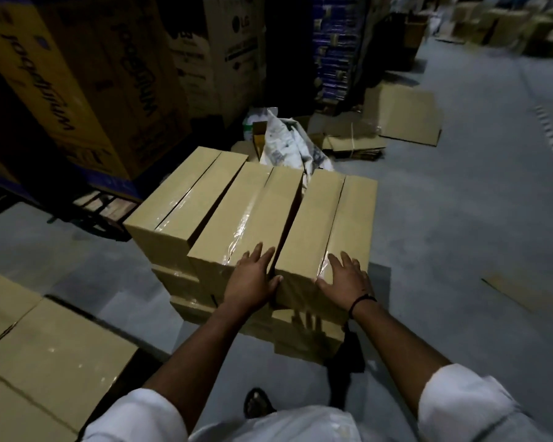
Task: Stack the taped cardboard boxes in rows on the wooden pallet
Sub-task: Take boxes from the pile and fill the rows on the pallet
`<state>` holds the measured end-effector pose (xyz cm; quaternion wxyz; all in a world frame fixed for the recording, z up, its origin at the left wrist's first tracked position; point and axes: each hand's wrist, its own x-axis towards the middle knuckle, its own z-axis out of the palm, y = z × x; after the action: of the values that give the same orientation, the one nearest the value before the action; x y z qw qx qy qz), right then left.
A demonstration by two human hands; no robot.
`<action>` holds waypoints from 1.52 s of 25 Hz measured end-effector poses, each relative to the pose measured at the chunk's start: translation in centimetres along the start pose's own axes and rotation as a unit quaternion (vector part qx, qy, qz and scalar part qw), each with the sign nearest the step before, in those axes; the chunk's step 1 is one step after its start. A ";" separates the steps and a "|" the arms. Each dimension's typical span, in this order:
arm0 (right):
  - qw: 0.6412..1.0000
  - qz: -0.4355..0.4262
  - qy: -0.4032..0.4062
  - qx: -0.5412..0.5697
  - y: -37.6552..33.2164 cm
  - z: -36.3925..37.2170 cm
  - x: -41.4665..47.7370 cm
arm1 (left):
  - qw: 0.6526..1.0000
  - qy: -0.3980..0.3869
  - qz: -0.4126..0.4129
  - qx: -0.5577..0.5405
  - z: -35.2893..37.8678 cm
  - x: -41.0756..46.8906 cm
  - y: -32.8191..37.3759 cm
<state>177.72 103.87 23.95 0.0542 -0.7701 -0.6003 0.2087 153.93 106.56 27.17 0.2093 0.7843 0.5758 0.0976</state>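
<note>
Taped box (326, 224), top row, rightmost: near end sits between left hand (253, 280) and right hand (345, 279); fingers straight, spread, unclenched (thumbs against end face).

The stack of boxes (224, 215) is matt brown cardboard, its top seams sealed with glossy, wrinkled clear tape (246, 220). Around the stack the floor (460, 218) looks like dull, smooth grey concrete, and beyond the stack lie flattened sheets (403, 113) of the same matt cardboard.
</note>
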 end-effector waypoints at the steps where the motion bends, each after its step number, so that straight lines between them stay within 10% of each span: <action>1: 1.000 0.015 0.000 0.003 0.1 -0.2 1.2 | 1.000 -0.008 0.013 -0.002 0.1 1.7 0.0; 20: 0.990 0.091 -0.109 -0.018 7.1 -0.7 17.9 | 0.960 -0.241 0.078 0.118 8.4 23.2 2.4; 38: 0.982 0.150 -0.064 0.092 9.6 -3.0 24.0 | 0.969 -0.223 0.054 0.087 9.4 32.2 6.3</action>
<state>192.12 124.51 17.36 0.0545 -0.8282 -0.4582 0.3180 173.31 133.35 18.67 0.2581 0.8313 0.4778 -0.1189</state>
